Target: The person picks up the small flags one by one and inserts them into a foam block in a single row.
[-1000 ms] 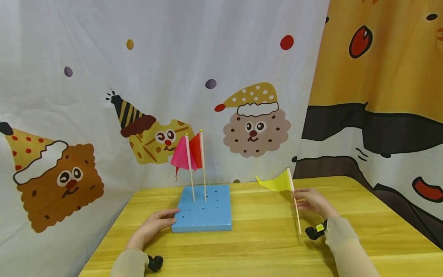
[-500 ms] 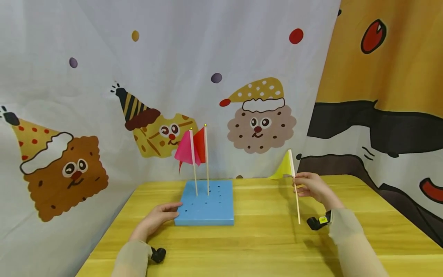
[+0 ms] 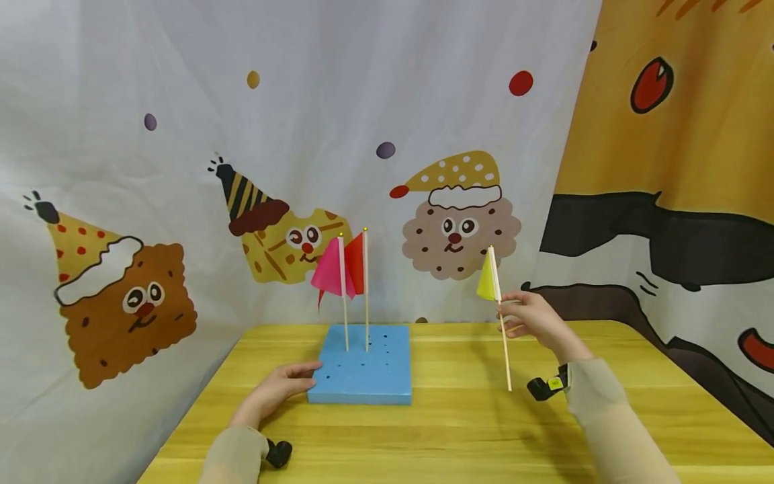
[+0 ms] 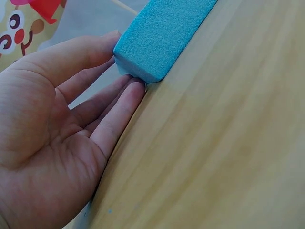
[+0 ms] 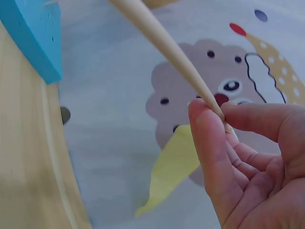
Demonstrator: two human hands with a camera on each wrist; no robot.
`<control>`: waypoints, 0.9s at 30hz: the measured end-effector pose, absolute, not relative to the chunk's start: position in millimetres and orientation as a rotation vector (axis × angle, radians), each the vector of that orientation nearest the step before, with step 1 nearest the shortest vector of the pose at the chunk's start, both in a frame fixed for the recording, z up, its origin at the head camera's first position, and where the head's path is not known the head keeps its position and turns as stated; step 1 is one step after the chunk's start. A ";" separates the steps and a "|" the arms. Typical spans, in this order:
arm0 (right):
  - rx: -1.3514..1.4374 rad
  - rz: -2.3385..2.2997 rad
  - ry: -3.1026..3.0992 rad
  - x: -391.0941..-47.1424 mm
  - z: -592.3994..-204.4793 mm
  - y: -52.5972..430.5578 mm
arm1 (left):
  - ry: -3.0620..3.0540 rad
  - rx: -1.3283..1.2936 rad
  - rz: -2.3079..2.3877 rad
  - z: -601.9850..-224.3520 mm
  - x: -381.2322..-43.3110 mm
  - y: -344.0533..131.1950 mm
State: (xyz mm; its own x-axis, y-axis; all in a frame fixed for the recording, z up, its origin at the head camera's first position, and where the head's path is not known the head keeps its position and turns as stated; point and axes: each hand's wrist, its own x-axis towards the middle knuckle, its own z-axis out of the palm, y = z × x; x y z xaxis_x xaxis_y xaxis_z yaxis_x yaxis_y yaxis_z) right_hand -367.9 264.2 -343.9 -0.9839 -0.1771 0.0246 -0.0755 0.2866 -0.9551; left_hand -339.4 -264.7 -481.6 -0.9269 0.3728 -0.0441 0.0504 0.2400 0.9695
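Note:
My left hand [image 3: 281, 390] rests at the left side of a blue foam block [image 3: 375, 383] with small holes. In the left wrist view its nearly straight fingers and thumb touch the block's end [image 4: 152, 47]. Two flags stand upright in the block: a pink flag [image 3: 328, 270] and a red flag [image 3: 357, 261] just to its right. To the right of the block, my right hand [image 3: 532, 321] pinches the wooden stick [image 3: 504, 346] of a yellow flag [image 3: 487, 277] between thumb and fingertips. The stick is nearly upright, its cloth hanging at the top; the right wrist view shows the bare lower end [image 5: 157, 36].
The block lies on a wood-grain table [image 3: 447, 437]. Behind the table hangs a pale curtain [image 3: 338, 81] printed with cartoon biscuits, with an orange and black part at the right. Both wrists carry small black cameras, one at the right cuff [image 3: 547, 384].
The right hand has lifted the yellow flag and brought it slightly left, and its cloth has dropped closer to the stick. The left hand stays at the block. The head view has shifted slightly.

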 end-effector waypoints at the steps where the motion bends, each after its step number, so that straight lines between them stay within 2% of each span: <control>1: -0.247 -1.810 2.452 -368.6 -342.9 260.3 | 2.250 0.400 1.744 -481.6 -339.2 -264.8; 27: -0.564 -1.890 2.424 -385.2 -339.7 183.3 | 2.289 0.420 1.758 -482.5 -339.2 -265.0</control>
